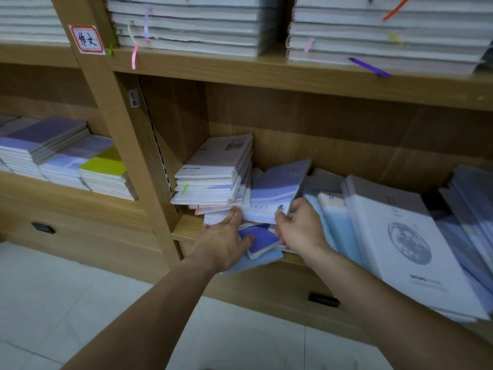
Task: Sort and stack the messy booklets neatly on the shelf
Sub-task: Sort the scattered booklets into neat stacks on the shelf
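A wooden shelf point(184, 228) holds a jumble of booklets. At its left end stands an uneven stack of white booklets point(213, 177). A purple-and-white booklet point(277, 190) leans tilted against that stack, and my right hand point(301, 228) pinches its near right corner. My left hand point(224, 241) lies with straight fingers on loose booklets under it, its thumb touching a small dark-blue booklet point(262, 240). A light-blue booklet point(253, 263) juts over the shelf edge. To the right, a large white booklet with a moon picture point(408, 244) tops a slanted pile.
The shelf above carries tall stacks of thick white books with coloured ribbons point(192, 25). The left bay holds neat stacks of purple, blue and yellow-green booklets point(66, 161). Drawers with black handles point(323, 299) sit below. The floor is pale tile point(80, 303).
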